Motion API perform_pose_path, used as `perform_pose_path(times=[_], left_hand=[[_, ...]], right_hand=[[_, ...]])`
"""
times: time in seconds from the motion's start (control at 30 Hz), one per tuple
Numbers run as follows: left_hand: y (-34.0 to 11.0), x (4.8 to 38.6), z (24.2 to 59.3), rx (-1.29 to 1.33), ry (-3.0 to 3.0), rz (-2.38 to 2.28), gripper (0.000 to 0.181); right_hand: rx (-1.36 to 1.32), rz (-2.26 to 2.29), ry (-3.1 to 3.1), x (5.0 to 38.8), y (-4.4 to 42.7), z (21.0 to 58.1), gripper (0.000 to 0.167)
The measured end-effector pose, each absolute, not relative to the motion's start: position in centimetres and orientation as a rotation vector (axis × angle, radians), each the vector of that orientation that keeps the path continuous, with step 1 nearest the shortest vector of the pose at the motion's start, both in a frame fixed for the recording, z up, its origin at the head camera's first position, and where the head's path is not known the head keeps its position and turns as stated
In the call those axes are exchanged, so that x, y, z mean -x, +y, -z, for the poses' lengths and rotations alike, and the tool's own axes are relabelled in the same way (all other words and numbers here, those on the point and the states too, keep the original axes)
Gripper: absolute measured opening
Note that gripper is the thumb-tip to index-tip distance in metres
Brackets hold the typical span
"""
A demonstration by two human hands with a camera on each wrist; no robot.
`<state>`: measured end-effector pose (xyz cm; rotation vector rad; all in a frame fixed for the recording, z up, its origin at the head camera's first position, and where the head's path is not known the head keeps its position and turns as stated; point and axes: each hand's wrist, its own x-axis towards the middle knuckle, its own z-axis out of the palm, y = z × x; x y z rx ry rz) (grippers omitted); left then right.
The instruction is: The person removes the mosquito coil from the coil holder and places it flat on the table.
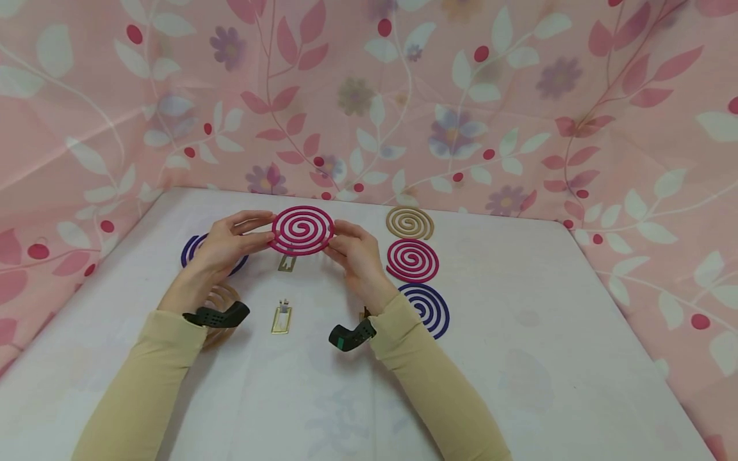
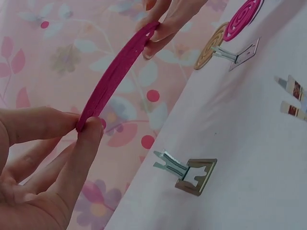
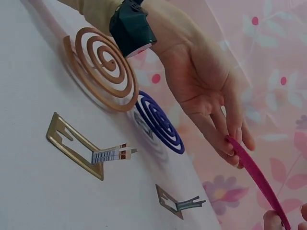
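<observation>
1. Saw a blue coil (image 1: 186,255) behind the left hand (image 1: 221,248), partly covered by it.
2. Found a tan coil (image 1: 214,339) nearer than the left hand, partly hidden under the wrist.
3. Pinched the pink coil (image 1: 302,228) at its left edge between left thumb and fingers, raised between both hands.
4. Noticed a front stand (image 1: 283,309) between the wrists and a rear stand (image 1: 286,264) between the hands, partly covered by the pink coil but apart from it.
5. Pinched the pink coil's right edge with right hand (image 1: 359,259), thumb against fingers.
6. Saw, right of the right hand, a second tan coil (image 1: 410,222) farthest, a second pink coil (image 1: 412,260) next, and a second blue coil (image 1: 444,314) nearest, partly behind the sleeve (image 1: 438,378).
</observation>
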<state>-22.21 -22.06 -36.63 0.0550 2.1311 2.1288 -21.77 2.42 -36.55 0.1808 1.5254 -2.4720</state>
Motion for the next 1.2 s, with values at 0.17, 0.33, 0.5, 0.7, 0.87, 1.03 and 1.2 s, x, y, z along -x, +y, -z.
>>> perform_pose_path(times=[0.17,0.33,0.5,0.7,0.87,1.03,1.2], left_hand=[[-21.2,22.0,36.3,-0.062,2.024,-2.235,0.049],[-20.1,21.8,36.0,-0.038,1.986,-2.280,0.056],[-18.9,21.4,35.8,-0.006,1.992,-2.331,0.056],[-17.3,21.2,36.0,-0.004,1.953,-2.425,0.046],[-16.1,21.1,36.1,0.045,1.868,-2.526,0.043],[-14.6,20.8,36.0,0.129,1.787,-2.629,0.040],[-12.9,20.7,36.2,0.154,1.783,-2.686,0.040]], right_hand=[[-0.201,2.512,1.491,22.0,3.1,36.0,0.044],[-0.216,2.552,1.447,22.3,3.9,35.6,0.042],[-0.221,2.550,1.454,22.5,4.8,35.5,0.039],[-0.201,2.561,1.482,22.8,5.6,35.3,0.040],[-0.233,2.582,1.476,23.2,6.1,35.1,0.036],[-0.229,2.602,1.457,23.6,6.6,35.2,0.038],[-0.225,2.618,1.442,23.9,7.6,35.3,0.041]])
